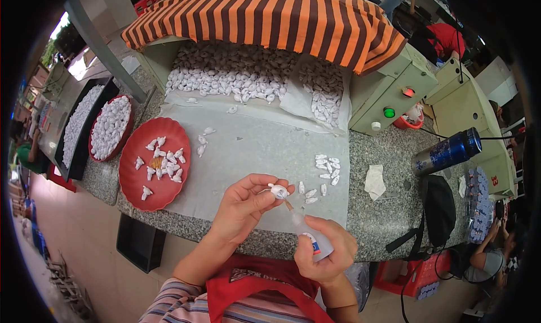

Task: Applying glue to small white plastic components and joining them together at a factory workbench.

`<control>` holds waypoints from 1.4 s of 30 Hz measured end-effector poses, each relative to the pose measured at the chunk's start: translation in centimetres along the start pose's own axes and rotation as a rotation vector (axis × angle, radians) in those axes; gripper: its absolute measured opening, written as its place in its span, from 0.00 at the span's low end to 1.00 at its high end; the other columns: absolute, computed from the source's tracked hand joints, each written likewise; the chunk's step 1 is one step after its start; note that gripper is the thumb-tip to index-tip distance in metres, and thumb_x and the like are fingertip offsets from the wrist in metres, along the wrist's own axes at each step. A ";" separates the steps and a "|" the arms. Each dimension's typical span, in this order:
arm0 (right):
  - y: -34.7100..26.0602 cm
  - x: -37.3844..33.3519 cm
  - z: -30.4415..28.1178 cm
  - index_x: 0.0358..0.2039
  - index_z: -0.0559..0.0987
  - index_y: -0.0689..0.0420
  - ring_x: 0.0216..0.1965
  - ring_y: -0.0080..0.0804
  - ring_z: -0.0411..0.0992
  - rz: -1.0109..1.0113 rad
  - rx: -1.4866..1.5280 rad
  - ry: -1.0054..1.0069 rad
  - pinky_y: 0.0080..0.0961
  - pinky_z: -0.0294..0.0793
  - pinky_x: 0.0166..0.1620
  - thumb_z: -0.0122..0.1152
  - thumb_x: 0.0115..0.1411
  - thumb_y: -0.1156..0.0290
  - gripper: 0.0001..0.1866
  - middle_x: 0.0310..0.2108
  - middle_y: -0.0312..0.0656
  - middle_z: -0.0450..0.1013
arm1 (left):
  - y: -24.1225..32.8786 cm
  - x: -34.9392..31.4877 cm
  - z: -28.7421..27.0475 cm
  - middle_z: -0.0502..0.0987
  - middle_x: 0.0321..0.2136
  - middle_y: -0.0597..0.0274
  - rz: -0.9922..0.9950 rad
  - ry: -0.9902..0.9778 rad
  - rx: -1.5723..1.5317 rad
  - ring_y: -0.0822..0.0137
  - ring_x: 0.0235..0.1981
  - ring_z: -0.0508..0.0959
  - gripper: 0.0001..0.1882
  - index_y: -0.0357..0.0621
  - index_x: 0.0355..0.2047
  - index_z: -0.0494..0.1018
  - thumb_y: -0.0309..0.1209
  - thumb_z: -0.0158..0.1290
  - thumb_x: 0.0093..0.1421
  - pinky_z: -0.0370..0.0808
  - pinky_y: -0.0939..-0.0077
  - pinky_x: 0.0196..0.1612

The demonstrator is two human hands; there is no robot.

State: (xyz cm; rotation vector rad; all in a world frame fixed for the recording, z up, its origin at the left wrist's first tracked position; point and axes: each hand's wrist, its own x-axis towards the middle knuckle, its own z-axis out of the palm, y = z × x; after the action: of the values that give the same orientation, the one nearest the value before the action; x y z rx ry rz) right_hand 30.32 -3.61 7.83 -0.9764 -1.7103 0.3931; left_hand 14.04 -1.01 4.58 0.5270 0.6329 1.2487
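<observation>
Between the thumb and fingers of my left hand (243, 203) is a small white figure piece (279, 191), held above the paper near the front of the bench. My right hand (332, 248) grips a translucent squeeze bottle (320, 250) with a blue and white label. The bottle is tilted, and its thin nozzle points up at the white piece; whether the tip touches it I cannot tell. On the paper right of my hands lie several small white parts (328, 168). To the left, a red scalloped plate (131, 176) carries several white figures like the one I hold.
Many white pieces (225, 78) are heaped at the back under an orange-and-brown striped cloth (265, 16). A red bowl (106, 148) and a black tray (67, 148) of white pieces stand left. Right are a control box (389, 92), crumpled tissue (375, 182) and a blue flask (448, 151).
</observation>
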 end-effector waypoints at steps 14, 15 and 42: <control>0.1 -0.1 -0.3 0.29 0.74 0.65 0.19 0.36 0.73 0.010 -0.040 -0.009 0.23 0.71 0.24 0.55 0.39 0.78 0.12 0.22 0.47 0.73 | 0.0 0.0 -0.1 0.73 0.40 0.52 0.003 0.007 0.009 0.52 0.48 0.70 0.12 0.39 0.40 0.69 0.19 0.49 0.54 0.72 0.72 0.47; 0.2 -0.1 -0.3 0.29 0.74 0.65 0.19 0.36 0.73 0.006 -0.033 -0.012 0.23 0.71 0.23 0.55 0.39 0.78 0.12 0.21 0.47 0.73 | 0.1 0.0 -0.1 0.73 0.40 0.52 0.003 0.009 0.010 0.52 0.48 0.70 0.12 0.39 0.40 0.69 0.19 0.49 0.54 0.72 0.72 0.47; 4.3 0.1 -1.4 0.34 0.74 0.64 0.19 0.26 0.71 0.802 0.342 0.208 0.19 0.72 0.24 0.54 0.47 0.80 0.12 0.25 0.41 0.73 | -0.8 1.1 -2.9 0.71 0.41 0.50 -0.206 0.180 -0.318 0.55 0.48 0.70 0.11 0.33 0.41 0.67 0.21 0.47 0.57 0.73 0.77 0.48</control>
State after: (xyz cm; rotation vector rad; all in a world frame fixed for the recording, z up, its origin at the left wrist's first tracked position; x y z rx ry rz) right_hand 33.39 -1.23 5.48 -1.3584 -0.9603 1.0241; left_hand 12.81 -0.11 1.78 0.0828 0.6072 1.1788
